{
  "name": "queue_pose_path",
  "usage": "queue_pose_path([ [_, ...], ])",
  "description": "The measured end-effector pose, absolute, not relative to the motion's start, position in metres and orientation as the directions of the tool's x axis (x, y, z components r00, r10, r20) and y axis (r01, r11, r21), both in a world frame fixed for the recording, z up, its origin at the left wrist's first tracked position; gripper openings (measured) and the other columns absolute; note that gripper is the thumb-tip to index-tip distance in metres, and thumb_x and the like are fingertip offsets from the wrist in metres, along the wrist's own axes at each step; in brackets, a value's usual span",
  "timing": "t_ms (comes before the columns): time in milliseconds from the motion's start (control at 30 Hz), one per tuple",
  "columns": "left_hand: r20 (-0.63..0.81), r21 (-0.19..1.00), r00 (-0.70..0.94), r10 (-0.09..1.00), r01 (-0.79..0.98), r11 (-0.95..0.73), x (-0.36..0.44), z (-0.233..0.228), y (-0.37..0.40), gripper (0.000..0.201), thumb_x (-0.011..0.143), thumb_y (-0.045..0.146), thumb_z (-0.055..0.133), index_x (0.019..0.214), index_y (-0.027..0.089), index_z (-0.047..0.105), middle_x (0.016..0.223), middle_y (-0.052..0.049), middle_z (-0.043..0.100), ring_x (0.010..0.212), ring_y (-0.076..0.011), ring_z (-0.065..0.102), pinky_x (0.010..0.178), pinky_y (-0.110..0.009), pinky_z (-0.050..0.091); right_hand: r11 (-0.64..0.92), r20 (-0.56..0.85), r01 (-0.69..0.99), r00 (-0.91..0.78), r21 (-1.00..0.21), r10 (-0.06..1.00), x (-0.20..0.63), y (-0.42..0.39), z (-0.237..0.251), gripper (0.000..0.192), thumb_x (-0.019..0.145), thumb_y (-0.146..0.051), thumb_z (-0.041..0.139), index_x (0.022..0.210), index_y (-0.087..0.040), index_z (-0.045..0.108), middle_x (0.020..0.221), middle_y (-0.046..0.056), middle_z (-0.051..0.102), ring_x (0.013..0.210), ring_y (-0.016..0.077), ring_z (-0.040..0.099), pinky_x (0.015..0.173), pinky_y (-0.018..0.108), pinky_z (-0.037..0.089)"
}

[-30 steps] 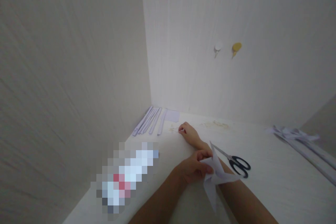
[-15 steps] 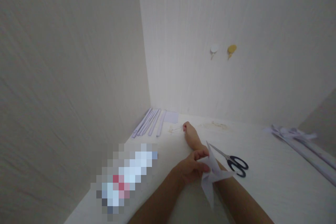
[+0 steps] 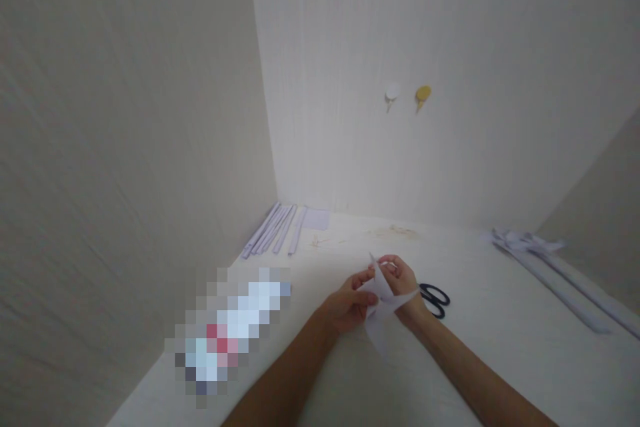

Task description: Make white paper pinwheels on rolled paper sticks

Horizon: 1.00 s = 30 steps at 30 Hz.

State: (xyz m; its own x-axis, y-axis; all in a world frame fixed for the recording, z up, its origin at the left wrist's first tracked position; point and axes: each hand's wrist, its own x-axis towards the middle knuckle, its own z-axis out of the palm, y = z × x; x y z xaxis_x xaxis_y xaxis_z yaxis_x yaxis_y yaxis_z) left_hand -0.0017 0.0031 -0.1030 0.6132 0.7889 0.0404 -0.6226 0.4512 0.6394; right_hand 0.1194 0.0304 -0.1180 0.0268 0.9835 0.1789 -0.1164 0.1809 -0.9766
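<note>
Pinched between the thumb and fingers of my left hand [image 3: 350, 301] is a white paper pinwheel [image 3: 384, 310], its pointed blades spreading out to several sides. My right hand [image 3: 403, 283] is close behind the pinwheel's upper right, fingers curled together near its back. Whatever those fingers hold is too small or too hidden to make out. Black-handled scissors [image 3: 436, 300] lie just right of my right wrist, their blades covered by the hand.
Rolled paper sticks [image 3: 270, 230] and a pale paper square [image 3: 317, 219] lie at the back left. Thin brownish strands [image 3: 395, 232] are scattered near the wall. Finished-looking pinwheels on sticks [image 3: 530, 241] lie at right. A blurred-out object [image 3: 235, 327] is at left. Two hooks [image 3: 423, 95] are on the wall.
My right hand has drawn back from the thin strands near the wall to behind the pinwheel. My left hand still holds the pinwheel. The view has shifted slightly right.
</note>
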Motion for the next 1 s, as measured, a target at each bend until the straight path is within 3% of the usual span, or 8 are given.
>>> queue_pose_path([
  [133,-0.016,0.669,0.582,0.813,-0.598,0.441,-0.002,-0.104,0.004,0.039,0.042,0.008,0.07,0.078,0.013,0.057,0.064,0.0,0.06,0.052,-0.0087,0.054,0.054,-0.019,0.041,0.112,0.086,-0.307,0.098,-0.945,0.991,0.148,-0.002,-0.104,0.024,0.058,-0.031,0.065,0.07,-0.019,0.048,0.065,0.0,0.063,0.053,0.0097,0.056,0.047,0.02,0.044],
  [267,-0.054,0.712,0.486,0.872,-0.594,0.375,0.0,-0.1,0.007,0.038,0.047,0.011,0.069,0.083,0.015,0.056,0.063,0.001,0.059,0.055,-0.0094,0.055,0.057,-0.021,0.043,0.109,0.034,-0.367,0.203,-0.924,0.979,0.168,-0.021,-0.092,0.026,0.054,-0.028,0.069,0.069,-0.018,0.05,0.065,0.001,0.064,0.046,0.008,0.053,0.043,0.019,0.044],
  [333,-0.083,0.76,0.427,0.9,-0.557,0.335,0.002,-0.097,0.008,0.032,0.051,0.014,0.067,0.081,0.013,0.055,0.068,-0.002,0.06,0.06,-0.0106,0.057,0.06,-0.022,0.043,0.105,0.037,-0.353,0.194,-0.93,0.98,0.173,-0.027,-0.09,0.025,0.055,-0.028,0.068,0.067,-0.017,0.049,0.063,0.002,0.064,0.044,0.0072,0.051,0.041,0.018,0.042],
  [467,-0.199,0.838,0.184,0.962,-0.477,0.265,0.008,-0.098,0.005,0.036,0.045,0.012,0.07,0.076,0.013,0.053,0.068,-0.002,0.062,0.058,-0.0106,0.057,0.059,-0.022,0.044,0.1,0.065,-0.25,0.144,-0.963,0.987,0.172,-0.034,-0.093,0.021,0.061,-0.031,0.064,0.065,-0.016,0.05,0.063,0.004,0.064,0.048,0.0092,0.054,0.042,0.018,0.041],
  [567,-0.18,0.89,0.064,0.982,-0.415,0.19,0.011,-0.104,-0.002,0.038,0.045,0.014,0.071,0.077,0.015,0.051,0.064,-0.001,0.063,0.055,-0.0117,0.057,0.056,-0.023,0.044,0.157,0.141,-0.141,0.112,-0.978,0.984,0.169,-0.037,-0.098,0.017,0.062,-0.029,0.063,0.063,-0.016,0.052,0.066,0.004,0.062,0.053,0.0107,0.055,0.043,0.019,0.042],
  [733,-0.111,0.952,0.076,0.991,-0.277,0.128,0.014,-0.107,-0.015,0.036,0.048,0.019,0.07,0.076,0.015,0.049,0.061,-0.002,0.065,0.051,-0.0137,0.058,0.05,-0.023,0.042,0.194,0.187,-0.091,0.08,-0.977,0.979,0.164,-0.042,-0.107,0.012,0.061,-0.024,0.064,0.06,-0.018,0.054,0.043,-0.006,0.049,0.038,0.0067,0.045,0.038,0.018,0.037],
  [1000,-0.115,0.966,0.042,0.992,-0.227,0.122,0.017,-0.106,-0.018,0.032,0.049,0.018,0.068,0.074,0.015,0.048,0.056,0.0,0.064,0.047,-0.0124,0.056,0.049,-0.022,0.041,0.111,0.108,-0.069,0.038,-0.991,0.993,0.16,-0.046,-0.106,0.02,0.061,-0.032,0.063,0.072,-0.015,0.062,0.064,0.006,0.067,0.06,0.0167,0.062,0.058,0.028,0.051],
])
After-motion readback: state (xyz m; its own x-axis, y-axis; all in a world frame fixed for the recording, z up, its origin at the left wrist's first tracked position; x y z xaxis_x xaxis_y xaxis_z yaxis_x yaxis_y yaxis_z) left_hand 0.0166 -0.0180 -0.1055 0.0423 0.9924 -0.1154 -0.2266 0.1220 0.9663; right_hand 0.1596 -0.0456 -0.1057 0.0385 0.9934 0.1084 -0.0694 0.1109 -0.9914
